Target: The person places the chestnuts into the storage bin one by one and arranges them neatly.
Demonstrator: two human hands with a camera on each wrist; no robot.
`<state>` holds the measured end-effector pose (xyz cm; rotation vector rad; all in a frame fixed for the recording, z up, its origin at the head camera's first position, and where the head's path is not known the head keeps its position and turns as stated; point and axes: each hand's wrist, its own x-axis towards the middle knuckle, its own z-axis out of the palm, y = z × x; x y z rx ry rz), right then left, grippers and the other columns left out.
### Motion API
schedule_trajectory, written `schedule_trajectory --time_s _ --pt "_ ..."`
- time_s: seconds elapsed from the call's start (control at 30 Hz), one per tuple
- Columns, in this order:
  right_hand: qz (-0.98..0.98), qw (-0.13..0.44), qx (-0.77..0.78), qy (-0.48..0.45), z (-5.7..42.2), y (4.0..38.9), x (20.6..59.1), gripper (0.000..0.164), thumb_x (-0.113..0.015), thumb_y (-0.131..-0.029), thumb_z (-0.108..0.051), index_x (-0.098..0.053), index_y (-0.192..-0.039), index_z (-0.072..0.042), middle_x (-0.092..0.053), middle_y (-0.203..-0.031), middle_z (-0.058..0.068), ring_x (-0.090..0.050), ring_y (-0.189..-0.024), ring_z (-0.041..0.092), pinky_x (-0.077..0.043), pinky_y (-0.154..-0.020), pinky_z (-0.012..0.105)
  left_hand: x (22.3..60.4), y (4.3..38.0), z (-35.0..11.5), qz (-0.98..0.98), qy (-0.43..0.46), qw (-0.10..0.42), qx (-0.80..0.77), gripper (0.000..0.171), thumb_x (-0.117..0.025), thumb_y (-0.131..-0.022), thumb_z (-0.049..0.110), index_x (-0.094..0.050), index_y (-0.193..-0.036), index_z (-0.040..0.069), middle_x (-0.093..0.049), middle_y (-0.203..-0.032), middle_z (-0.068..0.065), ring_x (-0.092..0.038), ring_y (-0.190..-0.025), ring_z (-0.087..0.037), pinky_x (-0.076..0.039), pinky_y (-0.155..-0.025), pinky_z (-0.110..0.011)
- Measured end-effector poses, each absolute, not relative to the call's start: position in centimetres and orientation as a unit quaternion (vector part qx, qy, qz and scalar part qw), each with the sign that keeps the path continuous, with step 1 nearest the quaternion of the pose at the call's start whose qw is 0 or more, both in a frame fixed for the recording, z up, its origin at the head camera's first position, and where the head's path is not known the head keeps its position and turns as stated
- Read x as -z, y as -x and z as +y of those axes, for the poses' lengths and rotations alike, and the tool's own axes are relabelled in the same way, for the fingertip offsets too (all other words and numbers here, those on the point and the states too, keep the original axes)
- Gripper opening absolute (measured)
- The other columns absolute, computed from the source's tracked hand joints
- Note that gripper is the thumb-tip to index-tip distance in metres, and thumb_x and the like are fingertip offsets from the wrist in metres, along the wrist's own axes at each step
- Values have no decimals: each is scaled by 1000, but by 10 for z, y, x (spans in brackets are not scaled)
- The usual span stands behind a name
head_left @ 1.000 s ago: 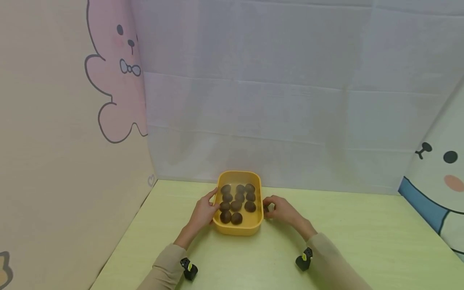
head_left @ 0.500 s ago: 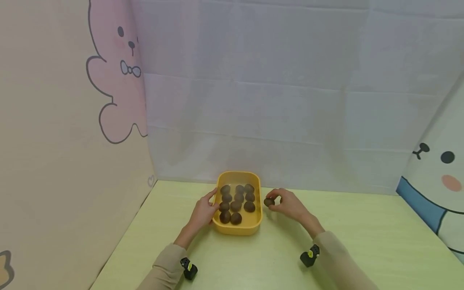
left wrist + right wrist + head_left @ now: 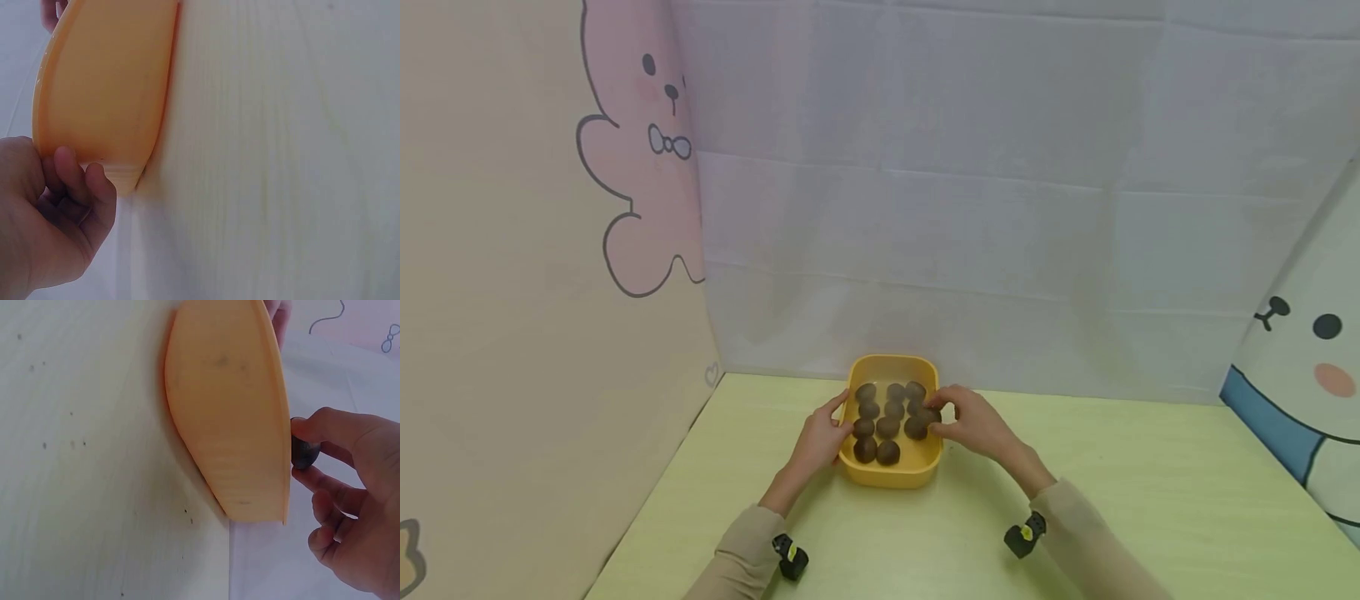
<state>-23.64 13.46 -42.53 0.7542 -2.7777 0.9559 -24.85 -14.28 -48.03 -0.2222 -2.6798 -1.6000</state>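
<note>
A yellow plastic tray (image 3: 891, 478) with rounded corners stands on the table, holding several dark brown, rounded, chestnut-like pieces (image 3: 888, 427) in rough rows. At its left side my left hand (image 3: 817, 435) grips the rim, with curled fingers (image 3: 100, 187) against the outer wall in the left wrist view. My right hand (image 3: 976, 423) pinches another dark brown chestnut-like piece (image 3: 305, 453) between thumb and fingers. That piece is at the tray's right rim, overlapping the pieces inside in the head view. The tray wall partly covers it in the right wrist view.
The pale yellow-green table (image 3: 1120, 483) extends to both sides of the tray. A white cloth backdrop (image 3: 910, 208) hangs close behind, and a beige panel (image 3: 550, 375) with a pink bear borders the left. Small black devices (image 3: 1025, 535) hang at both sleeve cuffs.
My right hand lifted the dark piece from beside the tray's right wall, then moved it left to over the rim. My left hand has stayed on the tray.
</note>
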Motion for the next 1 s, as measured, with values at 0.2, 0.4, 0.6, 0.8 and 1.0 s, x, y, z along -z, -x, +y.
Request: schedule_trajectory --time_s 0.2,0.4,0.6,0.8,1.0 --pt "-927 38 -282 -244 118 232 433 24 -79 -79 -13 -74 -103 -13 -69 -96 -1 -60 -94 25 -46 -80 34 480 250 -139 -856 74 3 512 68 -55 -86 7 -42 -152 14 -44 -49 3 -39 -30 -8 -38 -34 -22" --pt "-946 18 -253 -202 109 231 438 23 -80 -75 -17 -75 -97 -18 -70 -90 -5 -56 -87 21 -42 -79 40 481 249 -138 -855 76 -1 513 68 -54 -86 7 -42 -152 14 -42 -50 3 -39 -30 -9 -38 -34 -22" --pt "-963 -16 -205 -176 100 232 440 22 -77 -71 -19 -74 -93 -23 -69 -86 -8 -56 -82 20 -42 -79 51 483 247 -140 -854 77 -1 515 67 -54 -87 8 -42 -152 15 -44 -50 3 -39 -29 -8 -38 -33 -22" --pt "-973 -24 -161 -166 89 232 443 13 -76 -68 -15 -67 -76 -22 -59 -74 -9 -52 -76 24 -38 -73 49 484 246 -143 -854 82 5 515 67 -55 -86 8 -42 -152 11 -47 -49 2 -39 -29 -8 -39 -33 -23" --pt "-974 21 -163 -157 85 229 441 6 -76 -81 -23 -71 -81 -20 -64 -82 -4 -50 -80 27 -34 -70 44 481 245 -148 -866 77 6 495 66 -56 -87 10 -42 -152 14 -47 -49 2 -40 -29 -9 -37 -33 -23"
